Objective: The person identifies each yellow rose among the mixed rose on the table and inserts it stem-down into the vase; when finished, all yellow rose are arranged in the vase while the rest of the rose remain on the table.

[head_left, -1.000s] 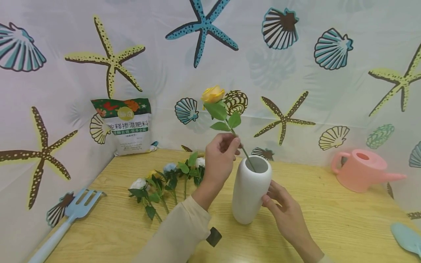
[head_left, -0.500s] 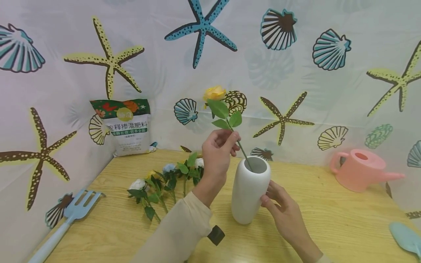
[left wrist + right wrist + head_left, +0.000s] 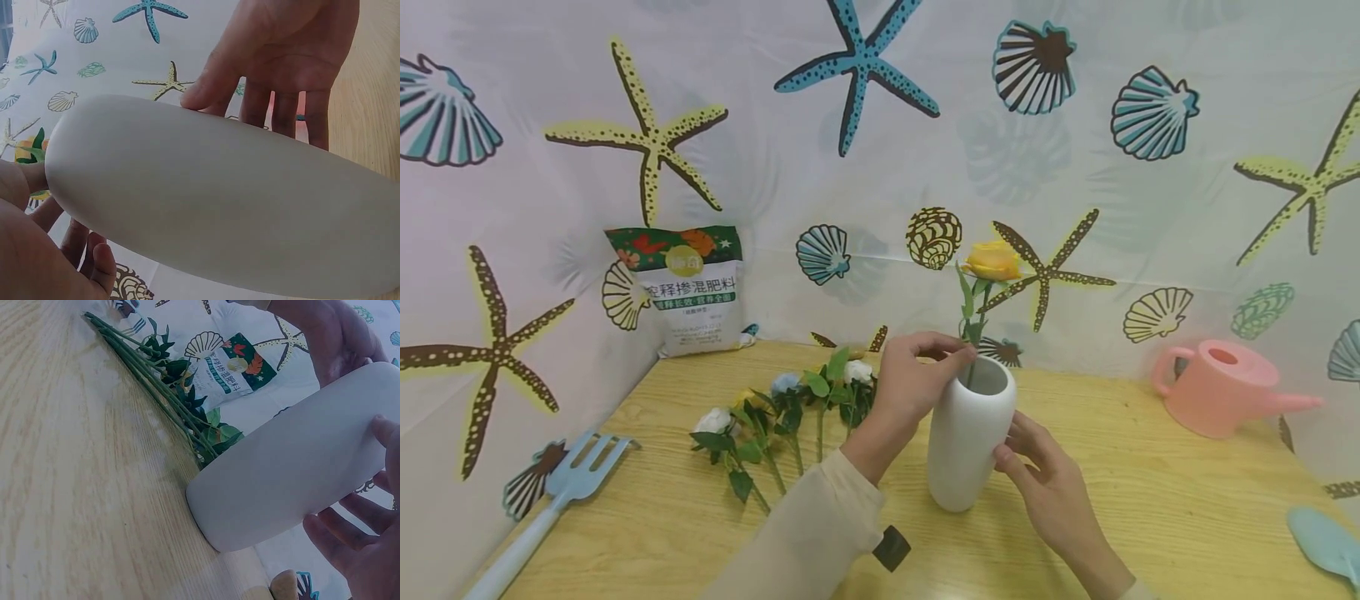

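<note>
My left hand (image 3: pixel 910 379) is at the mouth of a tall white vase (image 3: pixel 964 450), pinching the green stem of a yellow rose (image 3: pixel 992 261). The bloom stands above the rim, and the lower stem goes down inside the vase, out of sight. With thumb and fingers spread along its right side, my right hand (image 3: pixel 1051 483) holds the vase, which stands on the wooden table. The left wrist view shows the vase (image 3: pixel 212 194) between both hands, the bloom mostly hidden behind the left fingers. In the right wrist view the right fingers (image 3: pixel 350 537) lie along the vase wall.
Several artificial flowers (image 3: pixel 786 408), white, blue and yellow, lie left of the vase. Behind them a fertilizer bag (image 3: pixel 700 292) leans on the shell-print cloth. A light blue hand fork (image 3: pixel 580 479) lies far left; a pink watering can (image 3: pixel 1221 392) and a blue-green trowel (image 3: pixel 1322 537) are at right.
The yellow rose has swung to the right and come down, now more upright over the vase mouth. My left hand has lowered to the rim. The right hand and vase have stayed put.
</note>
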Tool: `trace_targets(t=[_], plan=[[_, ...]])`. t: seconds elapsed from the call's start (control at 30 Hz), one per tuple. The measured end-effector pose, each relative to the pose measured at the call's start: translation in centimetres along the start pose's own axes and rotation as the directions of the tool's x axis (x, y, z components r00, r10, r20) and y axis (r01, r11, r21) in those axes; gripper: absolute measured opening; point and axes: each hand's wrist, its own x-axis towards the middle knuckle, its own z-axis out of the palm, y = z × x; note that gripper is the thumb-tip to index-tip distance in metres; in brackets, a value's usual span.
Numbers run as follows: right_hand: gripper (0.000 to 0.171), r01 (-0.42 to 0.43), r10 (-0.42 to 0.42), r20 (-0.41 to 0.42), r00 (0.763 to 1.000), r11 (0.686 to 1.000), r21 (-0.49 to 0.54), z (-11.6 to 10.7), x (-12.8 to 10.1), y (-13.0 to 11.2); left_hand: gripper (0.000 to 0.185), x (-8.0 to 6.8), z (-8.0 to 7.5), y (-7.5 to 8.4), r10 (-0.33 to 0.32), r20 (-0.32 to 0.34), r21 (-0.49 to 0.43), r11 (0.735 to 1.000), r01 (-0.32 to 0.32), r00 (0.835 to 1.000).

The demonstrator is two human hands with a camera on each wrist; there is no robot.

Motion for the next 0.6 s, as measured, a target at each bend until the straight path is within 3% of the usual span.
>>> trace_targets(t=[0.3,0.6], plan=[[0.045,0.003,-0.003,-0.003,1.000,1.000,-0.004,0.0,0.0,-0.2,0.012,-0.3,-0.9,0.1,0.056,0.081,0.098,0.993,-0.064,0.995],[0.044,0.017,-0.017,-0.004,1.000,1.000,-0.010,0.0,0.0,-0.1,0.010,-0.4,-1.6,0.6,0.140,0.088,0.195,0.969,-0.155,0.986]])
